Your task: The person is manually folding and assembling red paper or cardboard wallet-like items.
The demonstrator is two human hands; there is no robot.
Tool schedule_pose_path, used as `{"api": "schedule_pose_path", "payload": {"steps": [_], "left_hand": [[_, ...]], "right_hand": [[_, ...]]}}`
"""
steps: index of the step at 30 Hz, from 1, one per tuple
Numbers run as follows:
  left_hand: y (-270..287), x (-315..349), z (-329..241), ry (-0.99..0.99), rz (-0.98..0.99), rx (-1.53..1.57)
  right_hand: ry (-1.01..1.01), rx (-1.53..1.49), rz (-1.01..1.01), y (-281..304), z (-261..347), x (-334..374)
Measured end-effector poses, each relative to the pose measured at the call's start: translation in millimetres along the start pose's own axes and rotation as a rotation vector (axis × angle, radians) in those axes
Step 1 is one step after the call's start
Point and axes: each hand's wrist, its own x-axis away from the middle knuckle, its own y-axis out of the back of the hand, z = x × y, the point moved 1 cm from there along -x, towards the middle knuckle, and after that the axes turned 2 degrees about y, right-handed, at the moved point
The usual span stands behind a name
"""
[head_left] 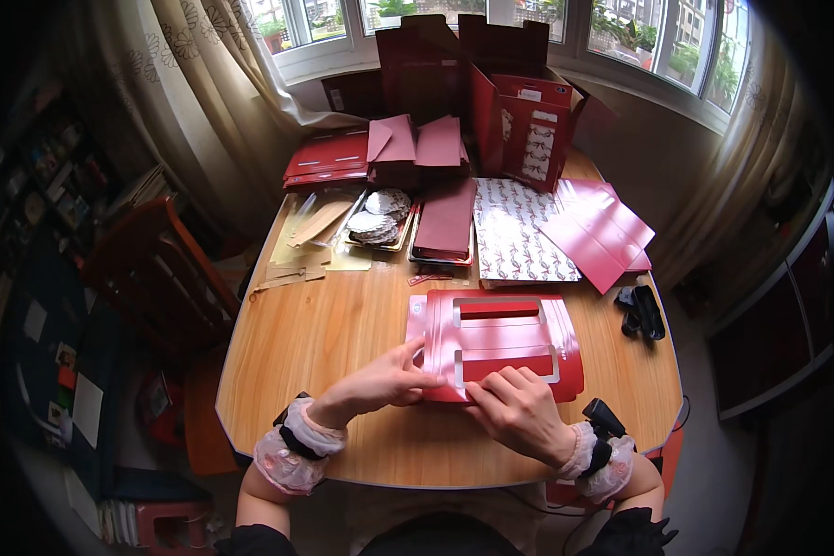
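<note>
My left hand (389, 380) has its fingers stretched out flat and close together, the tips pressing the near left edge of the flat red die-cut card blank (496, 345), while my right hand (519, 408) curls over the near edge just beside it, fingertips pinching down on the card's front flap; neither hand holds anything loose. The blank lies flat on the wooden table (315, 334) directly ahead of my fingers, its rectangular window cut-outs open and its panels not yet raised, so I judge the folding has only begun: one front crease is being worked and the rest of the shaping is left. Beyond my fingertips lie a patterned sheet (519, 236) and a dark red stack of cards (447, 221), with loose pink-red sheets (602, 232) further right. Ahead to the left sit round lace-like pieces (380, 218) and tan paper strips (310, 236). Farthest out, by the window, stand opened red boxes (528, 130), apparently finished ones.
</note>
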Motion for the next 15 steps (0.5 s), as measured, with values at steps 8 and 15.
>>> {"api": "schedule_pose_path", "payload": {"steps": [8, 15], "left_hand": [[-1.2, 0.3, -2.8, 0.112, 0.122, 0.076], [6.2, 1.5, -5.6, 0.131, 0.143, 0.073]], "right_hand": [[-0.024, -0.103, -0.060, 4.8, -0.5, -2.6], [-0.078, -0.187, -0.098, 12.3, -8.1, -1.4]]}}
